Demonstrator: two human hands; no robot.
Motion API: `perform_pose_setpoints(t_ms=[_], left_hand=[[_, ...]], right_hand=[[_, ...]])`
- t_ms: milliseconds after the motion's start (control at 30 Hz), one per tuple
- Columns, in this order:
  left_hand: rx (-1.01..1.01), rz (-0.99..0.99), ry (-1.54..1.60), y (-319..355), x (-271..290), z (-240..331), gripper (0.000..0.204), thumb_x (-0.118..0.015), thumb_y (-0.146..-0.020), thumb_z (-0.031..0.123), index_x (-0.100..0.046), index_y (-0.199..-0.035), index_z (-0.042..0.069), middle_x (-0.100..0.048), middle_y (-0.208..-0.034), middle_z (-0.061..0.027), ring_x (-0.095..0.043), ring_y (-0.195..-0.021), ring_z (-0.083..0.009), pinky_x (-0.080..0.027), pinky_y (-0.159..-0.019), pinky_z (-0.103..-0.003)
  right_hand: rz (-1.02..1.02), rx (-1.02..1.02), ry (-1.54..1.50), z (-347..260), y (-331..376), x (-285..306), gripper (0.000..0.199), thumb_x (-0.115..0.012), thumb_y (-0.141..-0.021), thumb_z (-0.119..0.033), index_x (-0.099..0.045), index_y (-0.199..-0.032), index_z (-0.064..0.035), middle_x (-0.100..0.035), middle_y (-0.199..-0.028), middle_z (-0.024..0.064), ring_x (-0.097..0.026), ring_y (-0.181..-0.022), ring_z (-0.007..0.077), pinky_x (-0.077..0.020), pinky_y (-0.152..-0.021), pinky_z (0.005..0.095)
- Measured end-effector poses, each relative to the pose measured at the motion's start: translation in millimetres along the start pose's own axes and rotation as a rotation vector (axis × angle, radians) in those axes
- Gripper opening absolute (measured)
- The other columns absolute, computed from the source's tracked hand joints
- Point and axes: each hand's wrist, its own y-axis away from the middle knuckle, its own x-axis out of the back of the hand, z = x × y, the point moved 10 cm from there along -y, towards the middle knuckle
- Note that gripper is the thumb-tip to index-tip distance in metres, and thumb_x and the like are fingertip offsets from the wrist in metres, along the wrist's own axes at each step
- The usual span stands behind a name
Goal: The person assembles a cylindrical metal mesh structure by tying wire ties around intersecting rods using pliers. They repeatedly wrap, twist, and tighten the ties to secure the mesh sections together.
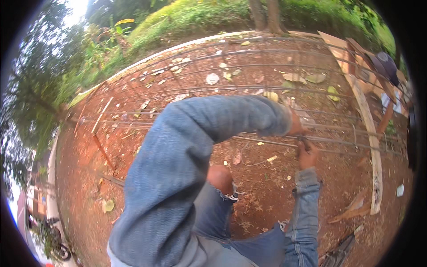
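Long thin steel bars (338, 139) run across in front of me, tied into a cage. My left arm, in a blue denim sleeve, bends over the bars from the left. At its end my left hand (297, 123) is closed at the bars, its fingertips close to my right hand. Coming up from below, my right hand (308, 156) is closed just under the same bar. A small dark piece (303, 141) shows between the two hands; its kind cannot be made out. What the left fingers pinch is hidden.
A wooden plank (368, 133) stands under the bars at the right, near a dark cap (385, 66). A reddish stake (104, 153) rises at the left. Leaves litter the red soil (249, 200). More bars (267, 67) stretch beyond, towards a tree trunk (273, 18).
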Motion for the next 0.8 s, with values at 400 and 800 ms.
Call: perform_pose_setpoints(t_ms=[400,800], left_hand=[[-0.494,0.568,-0.211,-6,3,9,0.038,-0.062,-0.072,0.01,-0.05,-0.108,0.01,-0.055,-0.075,-0.0056,-0.057,-0.081,-0.0259,-0.04,-0.089,-0.038],[-0.515,0.516,-0.27,-3,20,14,0.039,-0.068,-0.066,0.022,-0.052,-0.099,0.009,-0.059,-0.073,-0.0042,-0.055,-0.081,-0.024,-0.04,-0.08,-0.037]], right_hand=[[-0.008,-0.079,-0.069,1,8,-8,0.021,-0.065,-0.082,-0.008,-0.064,-0.099,0.0038,-0.063,-0.072,0.0032,-0.048,-0.053,0.0049,-0.0395,-0.047,0.0218],[-0.03,-0.12,0.009,-2,7,-10,0.023,-0.065,-0.081,-0.008,-0.064,-0.1,0.004,-0.065,-0.081,0.0075,-0.056,-0.07,0.0098,-0.0454,-0.063,0.0252]])
